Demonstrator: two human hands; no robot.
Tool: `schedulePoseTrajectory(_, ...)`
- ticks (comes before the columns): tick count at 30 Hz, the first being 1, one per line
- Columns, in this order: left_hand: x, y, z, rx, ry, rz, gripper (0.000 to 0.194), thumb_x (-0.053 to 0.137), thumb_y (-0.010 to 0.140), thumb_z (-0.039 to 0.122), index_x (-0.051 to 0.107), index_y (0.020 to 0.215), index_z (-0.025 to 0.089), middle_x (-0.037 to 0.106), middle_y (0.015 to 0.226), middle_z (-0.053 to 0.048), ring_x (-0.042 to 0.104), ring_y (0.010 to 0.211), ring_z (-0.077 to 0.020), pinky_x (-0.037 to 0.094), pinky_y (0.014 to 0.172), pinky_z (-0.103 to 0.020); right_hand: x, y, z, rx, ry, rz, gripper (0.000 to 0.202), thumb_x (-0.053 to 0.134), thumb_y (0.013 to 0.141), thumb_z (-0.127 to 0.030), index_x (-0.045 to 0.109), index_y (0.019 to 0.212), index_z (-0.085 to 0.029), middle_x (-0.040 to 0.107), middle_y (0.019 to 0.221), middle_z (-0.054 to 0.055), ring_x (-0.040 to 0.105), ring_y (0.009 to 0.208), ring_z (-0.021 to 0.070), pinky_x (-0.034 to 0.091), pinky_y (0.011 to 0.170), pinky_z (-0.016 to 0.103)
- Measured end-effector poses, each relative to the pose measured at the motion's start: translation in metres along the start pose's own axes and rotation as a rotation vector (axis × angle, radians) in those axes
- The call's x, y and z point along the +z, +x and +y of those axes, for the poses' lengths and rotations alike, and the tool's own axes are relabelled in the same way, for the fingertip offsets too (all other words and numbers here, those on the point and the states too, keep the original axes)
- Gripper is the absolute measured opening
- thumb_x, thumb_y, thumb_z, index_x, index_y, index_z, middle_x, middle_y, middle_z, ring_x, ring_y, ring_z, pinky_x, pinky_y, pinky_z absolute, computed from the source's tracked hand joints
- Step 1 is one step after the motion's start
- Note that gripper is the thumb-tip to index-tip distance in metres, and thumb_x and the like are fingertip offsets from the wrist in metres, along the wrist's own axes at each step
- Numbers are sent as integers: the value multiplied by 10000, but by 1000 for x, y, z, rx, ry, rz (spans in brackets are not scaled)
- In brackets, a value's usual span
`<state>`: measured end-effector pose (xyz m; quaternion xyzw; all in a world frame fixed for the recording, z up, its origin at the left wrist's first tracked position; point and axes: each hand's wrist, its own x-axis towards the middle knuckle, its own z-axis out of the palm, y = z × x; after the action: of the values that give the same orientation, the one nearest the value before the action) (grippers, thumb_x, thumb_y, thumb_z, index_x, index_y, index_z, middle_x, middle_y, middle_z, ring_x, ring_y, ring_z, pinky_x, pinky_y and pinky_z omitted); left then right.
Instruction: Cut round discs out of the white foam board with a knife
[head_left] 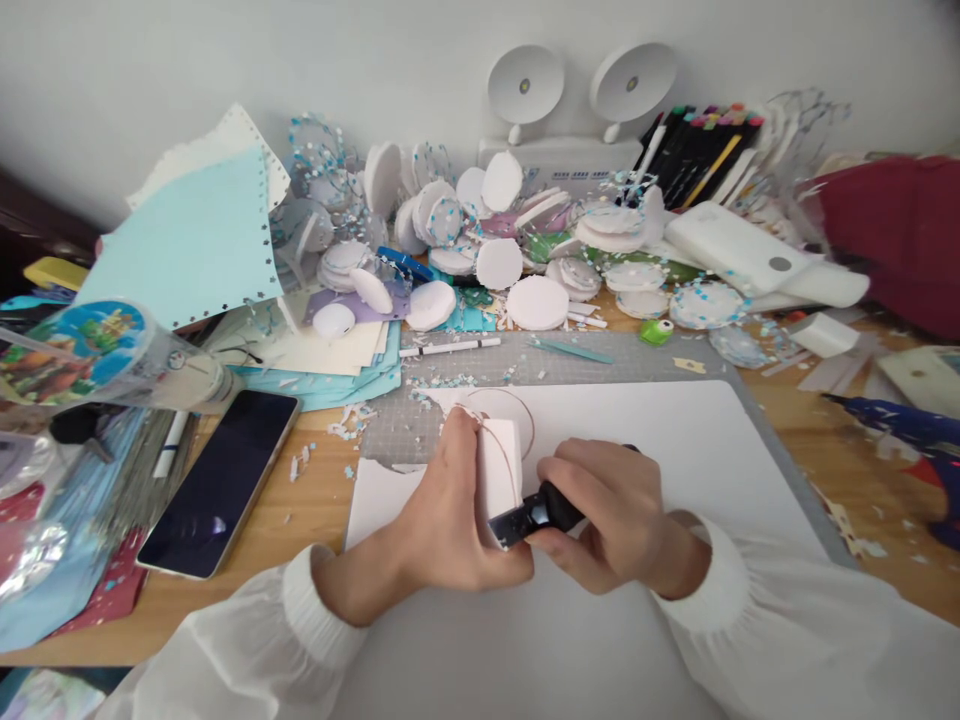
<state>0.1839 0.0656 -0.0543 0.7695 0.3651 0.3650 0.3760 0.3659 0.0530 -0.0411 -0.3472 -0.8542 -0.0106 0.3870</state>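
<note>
My left hand [442, 510] is wrapped round a small white block [498, 460], its thumb along the left side and fingers underneath. A thin brown curved line runs across the block's face. My right hand [607, 510] grips a black-handled tool [536, 515]. The tool's dark, shiny head lies against the near end of the block; its exact kind I cannot make out. Both hands are above a large white sheet [637, 415], on which another thin brown curve shows behind the block. The sheet's left edge is torn or cut ragged.
A grey cutting mat [450, 370] lies under the sheet. Left are a phone [221, 485] and a tipped-looking patterned cup [180, 370]. White foam discs [538, 303] crowd the back, near a two-headed lamp [525, 85] and markers [697, 150]. A blue glue gun [900, 425] is right.
</note>
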Motion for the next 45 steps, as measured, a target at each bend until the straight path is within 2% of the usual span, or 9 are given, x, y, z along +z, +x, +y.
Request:
schedulePoseTrajectory(5,0,-1,-1,11,21,-1,561,575,498,230,246,954,222,325,872,-3,319,711,-144,327,579,-307,0,-1,1,-1,5,14,342,369,951,-441,524,804,-174,491,549,11,422,472,153,308,461,292)
schedulePoseTrajectory(11,-3,-2,0,28,7,-19,575,543,500,220,267,1004,210,339,906,-23,360,757,-172,365,627,-352,1,-3,2,20,2,14,367,358,948,-452,542,793,-173,486,533,4,417,467,145,314,456,282)
schedulePoseTrajectory(21,-5,-2,0,68,19,-9,548,533,495,194,261,971,213,328,887,-13,334,732,-158,351,631,-349,0,-4,4,29,-14,7,363,370,944,-450,541,779,-176,491,538,6,418,468,143,319,458,277)
schedulePoseTrajectory(45,-5,-2,1,48,18,-14,553,555,503,186,263,973,211,357,908,-27,373,746,-170,375,631,-365,-2,-3,6,39,-23,-10,386,359,954,-454,547,763,-177,485,534,11,416,464,144,317,460,281)
